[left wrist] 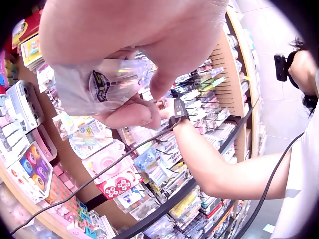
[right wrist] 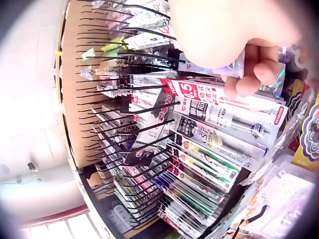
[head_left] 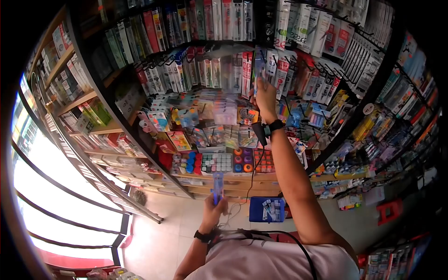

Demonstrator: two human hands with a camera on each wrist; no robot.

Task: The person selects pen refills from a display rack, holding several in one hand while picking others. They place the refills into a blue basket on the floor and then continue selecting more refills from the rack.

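My left hand (head_left: 213,212) is low in front of my body and pinches a slim clear packet (head_left: 218,183) that stands upright. In the left wrist view, that packet (left wrist: 99,85) is shiny plastic with a dark printed logo, between thumb and fingers. My right hand (head_left: 265,97) is raised to the hanging rows of pen packs and grips the lower part of a slim bluish packet (head_left: 259,64). In the right wrist view, this packet (right wrist: 212,67) has a shimmering silvery surface, and the fingers (right wrist: 246,84) curl over it, beside a red-and-white 0.5 packet (right wrist: 192,92).
Black display hooks (right wrist: 149,89) carry several rows of packaged pens. Below lie small packaged goods and a tray of round coloured items (head_left: 243,160) along the wooden shelf edge. A blue bin (head_left: 266,209) with packets stands on the floor; a cable (head_left: 252,179) hangs from the right wrist.
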